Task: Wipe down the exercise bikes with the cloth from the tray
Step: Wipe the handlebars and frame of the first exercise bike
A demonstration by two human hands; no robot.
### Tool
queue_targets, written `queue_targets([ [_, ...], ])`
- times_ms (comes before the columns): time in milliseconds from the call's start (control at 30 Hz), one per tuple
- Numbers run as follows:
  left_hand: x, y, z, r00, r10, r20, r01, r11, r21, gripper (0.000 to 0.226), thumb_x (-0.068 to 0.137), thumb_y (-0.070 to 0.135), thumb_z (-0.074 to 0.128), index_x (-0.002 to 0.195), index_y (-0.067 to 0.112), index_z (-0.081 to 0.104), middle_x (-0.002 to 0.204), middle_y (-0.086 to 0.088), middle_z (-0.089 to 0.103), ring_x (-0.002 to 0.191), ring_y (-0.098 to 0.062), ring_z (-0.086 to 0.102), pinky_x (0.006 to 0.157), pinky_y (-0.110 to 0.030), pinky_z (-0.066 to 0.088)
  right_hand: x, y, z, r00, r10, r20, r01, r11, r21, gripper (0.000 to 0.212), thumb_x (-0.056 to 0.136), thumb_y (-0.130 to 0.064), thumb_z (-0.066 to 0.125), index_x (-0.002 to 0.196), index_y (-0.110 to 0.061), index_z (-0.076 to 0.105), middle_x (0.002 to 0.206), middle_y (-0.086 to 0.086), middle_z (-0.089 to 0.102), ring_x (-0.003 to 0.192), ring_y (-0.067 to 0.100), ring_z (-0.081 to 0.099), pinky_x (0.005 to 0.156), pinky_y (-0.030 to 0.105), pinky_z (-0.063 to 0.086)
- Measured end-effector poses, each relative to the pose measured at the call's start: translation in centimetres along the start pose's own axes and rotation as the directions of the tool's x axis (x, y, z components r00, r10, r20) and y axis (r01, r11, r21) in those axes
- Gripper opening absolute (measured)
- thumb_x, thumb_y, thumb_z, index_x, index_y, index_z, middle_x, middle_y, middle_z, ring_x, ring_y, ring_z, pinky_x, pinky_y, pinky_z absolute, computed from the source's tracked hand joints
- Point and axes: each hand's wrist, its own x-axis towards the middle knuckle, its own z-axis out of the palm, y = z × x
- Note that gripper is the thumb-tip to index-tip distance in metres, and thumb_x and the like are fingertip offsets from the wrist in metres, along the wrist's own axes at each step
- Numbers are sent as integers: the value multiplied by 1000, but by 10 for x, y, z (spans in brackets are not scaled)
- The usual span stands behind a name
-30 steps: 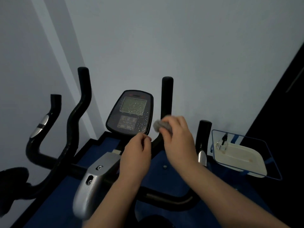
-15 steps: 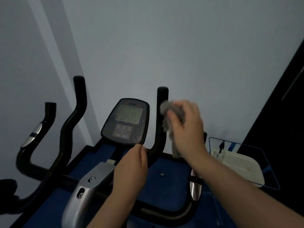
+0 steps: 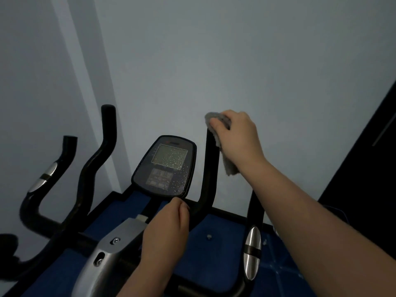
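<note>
Console [image 3: 165, 166] sits centre, between two upright handlebar posts: left post [image 3: 94, 166], right post [image 3: 209, 168]. Right hand [image 3: 237, 136] holds cloth [image 3: 225, 151] atop right post; left hand [image 3: 169, 228] just below console. Second bike's handlebar [image 3: 49, 174] farther left.

Console screen [image 3: 169, 156]: grey display speckled with droplets, no digits or words readable.
Console top strip [image 3: 174, 143]: a small dark mark above the screen, too blurred to read.
Console keypad [image 3: 159, 179]: a block of buttons with faint markings, none legible.
Side marks [image 3: 151, 155]: a column of tiny marks left of the screen, too small to read.
Silver frame cover [image 3: 115, 239]: no lettering can be made out.
Grip sensor plates [image 3: 252, 251]: plain metal, no lettering can be made out.
</note>
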Motion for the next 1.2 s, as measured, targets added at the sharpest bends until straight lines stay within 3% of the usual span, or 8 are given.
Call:
queue_targets([
  [133,-1,0,1,1000,16,8,-16,999,32,23,99,30,35,84,26,51,73,7,59,67,-7,56,63,-33,46,-40,26,0,994,110,-18,-106,984,147,24,95,-30,54,84,-11,65,81,4,63,74,15,57,54,11,37],
  [367,2,3,1,1000,-8,5,7,998,57,21,98,28,35,88,25,53,76,6,62,72,-12,58,66,-38,47,-45,13,29,969,178,-168,-123,947,298,23,95,-26,55,110,-11,64,104,4,53,78,-14,46,75,5,37],
  [567,4,2,2,1000,-3,11,3,998,59,22,99,27,34,88,25,53,73,7,61,68,-10,57,61,-34,44,-43,33,19,960,271,-67,-242,927,285,24,93,-23,57,74,-9,61,79,15,62,66,16,53,62,30,42],
  [800,4,2,3,1000,-21,-3,21,996,87,21,98,27,34,86,23,52,72,6,60,67,-11,56,60,-33,42,-72,38,20,967,229,116,-243,961,135,16,95,-24,54,82,-15,59,94,8,52,66,4,43,61,16,31],
  [933,4,1,4,1000,-31,-6,31,997,64,22,98,28,35,85,21,52,70,4,60,65,-12,57,61,-37,46,-59,24,-11,994,-109,15,108,992,70,14,91,-27,61,100,-20,67,103,-7,42,78,-6,52,68,11,48],
  [1000,4,0,4,999,-40,-25,42,998,51,22,98,30,35,84,22,51,68,4,59,63,-12,56,61,-38,47,-42,5,-13,907,-420,-17,419,907,-54,19,87,-25,64,107,-23,66,109,-9,45,76,-4,52,62,8,44],
  [1067,2,0,3,998,-56,-32,57,998,23,23,97,32,36,82,22,50,67,4,58,62,-13,56,60,-38,47,-21,-4,-8,806,-555,204,591,747,-303,16,88,-21,62,104,-23,64,111,-6,52,72,10,55,50,23,42],
  [1200,-1,3,1,997,-58,-53,58,998,-2,25,96,37,37,81,23,51,68,4,60,64,-13,58,60,-38,48,-7,13,-3,715,-565,411,690,480,-541,12,87,-13,62,96,-21,62,100,-3,60,61,22,57,41,23,27],
])
